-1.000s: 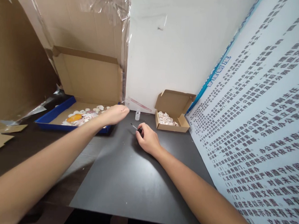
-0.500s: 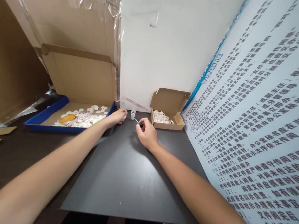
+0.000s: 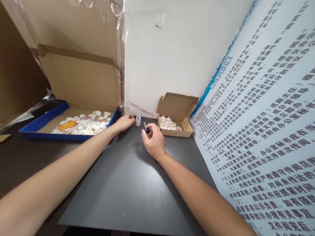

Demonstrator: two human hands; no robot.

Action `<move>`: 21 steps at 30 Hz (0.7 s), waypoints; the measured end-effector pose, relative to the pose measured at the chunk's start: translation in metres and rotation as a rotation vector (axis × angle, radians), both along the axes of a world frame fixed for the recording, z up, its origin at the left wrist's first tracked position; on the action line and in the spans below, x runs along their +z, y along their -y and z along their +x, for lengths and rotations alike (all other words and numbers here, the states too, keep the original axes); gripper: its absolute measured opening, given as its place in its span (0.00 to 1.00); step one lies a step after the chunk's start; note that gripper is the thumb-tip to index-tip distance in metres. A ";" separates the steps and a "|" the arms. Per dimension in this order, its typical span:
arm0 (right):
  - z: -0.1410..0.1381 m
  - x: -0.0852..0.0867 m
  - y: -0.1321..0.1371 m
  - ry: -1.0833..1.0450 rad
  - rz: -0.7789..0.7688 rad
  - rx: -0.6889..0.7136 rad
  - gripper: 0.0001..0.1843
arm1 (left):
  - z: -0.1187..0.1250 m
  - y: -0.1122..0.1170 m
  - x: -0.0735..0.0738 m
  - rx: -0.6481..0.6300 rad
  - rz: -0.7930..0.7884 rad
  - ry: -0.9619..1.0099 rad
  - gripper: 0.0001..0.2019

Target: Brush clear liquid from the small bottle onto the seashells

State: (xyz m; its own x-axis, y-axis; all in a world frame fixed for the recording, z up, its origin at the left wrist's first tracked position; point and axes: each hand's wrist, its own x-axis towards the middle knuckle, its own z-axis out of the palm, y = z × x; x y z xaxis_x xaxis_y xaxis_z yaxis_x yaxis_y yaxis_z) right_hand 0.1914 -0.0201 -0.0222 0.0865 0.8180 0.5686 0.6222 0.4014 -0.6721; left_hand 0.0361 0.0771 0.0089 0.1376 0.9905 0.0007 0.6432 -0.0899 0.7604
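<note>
My right hand (image 3: 154, 140) is closed around a black brush cap (image 3: 147, 130), its thin pale stem pointing up. Just beyond and left of it, a small clear bottle (image 3: 138, 120) stands upright on the dark mat. My left hand (image 3: 125, 122) rests near the mat, left of the bottle, with its fingers pinched together. What it holds is mostly hidden now; a moment ago a white shell showed at the fingertips. White and striped shells (image 3: 90, 126) lie in a blue tray (image 3: 54, 136) at the left, near my left wrist.
At the right, an open small cardboard box (image 3: 176, 133) holds several pale shells (image 3: 169, 123). A larger cardboard lid (image 3: 78, 78) leans behind the tray. The dark mat (image 3: 133, 200) covers the table before me. A printed board (image 3: 264, 112) stands along the right side.
The brush stem in my right hand has tilted more upright, its tip moving away from the bottle. The white shell at my left fingertips is hidden now. The view has shifted slightly.
</note>
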 end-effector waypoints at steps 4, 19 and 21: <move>0.000 0.000 -0.001 -0.014 0.024 0.007 0.10 | -0.001 -0.006 -0.004 -0.075 0.076 -0.067 0.16; -0.008 0.007 0.015 -0.100 0.159 0.131 0.05 | -0.021 0.047 -0.013 -0.353 0.342 -0.242 0.14; -0.010 0.009 0.019 -0.089 0.193 0.159 0.04 | -0.028 0.055 -0.015 -0.384 0.365 -0.178 0.13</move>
